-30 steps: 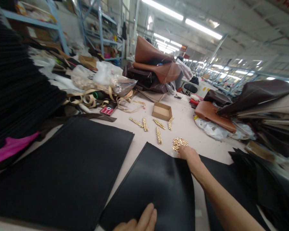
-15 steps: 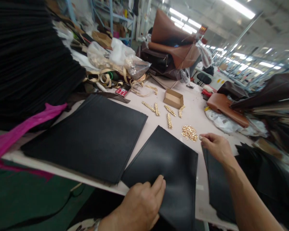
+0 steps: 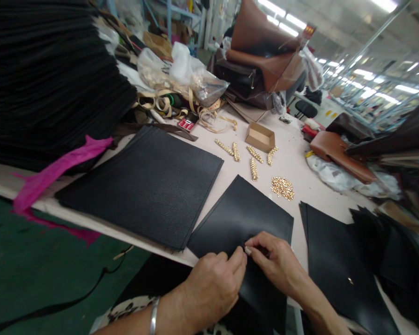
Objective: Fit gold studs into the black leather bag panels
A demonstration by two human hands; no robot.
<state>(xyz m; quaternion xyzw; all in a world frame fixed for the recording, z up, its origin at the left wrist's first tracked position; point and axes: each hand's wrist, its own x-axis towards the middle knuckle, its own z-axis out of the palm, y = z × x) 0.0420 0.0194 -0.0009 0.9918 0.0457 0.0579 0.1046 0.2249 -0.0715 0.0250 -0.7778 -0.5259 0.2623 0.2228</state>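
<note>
A black leather panel (image 3: 244, 209) lies at the table's near edge. My left hand (image 3: 212, 284) rests on its near part, fingers curled, fingertips meeting those of my right hand (image 3: 274, 260). The right hand's fingers are pinched together on the panel; whatever small thing they hold is hidden. A loose heap of small gold studs (image 3: 282, 187) lies beyond the panel on the white table (image 3: 300, 172). Several short rows of gold studs (image 3: 253, 168) lie further back.
A stack of black panels (image 3: 150, 181) lies to the left, another black stack (image 3: 338, 256) to the right. A tall pile of black sheets (image 3: 45, 79) rises at far left. A small open cardboard box (image 3: 260, 137), straps, plastic bags and brown leather bags (image 3: 261, 51) crowd the back.
My right hand has left the stud heap and come back to the near part of the panel, meeting my left hand. The view has tipped down toward the table edge.
</note>
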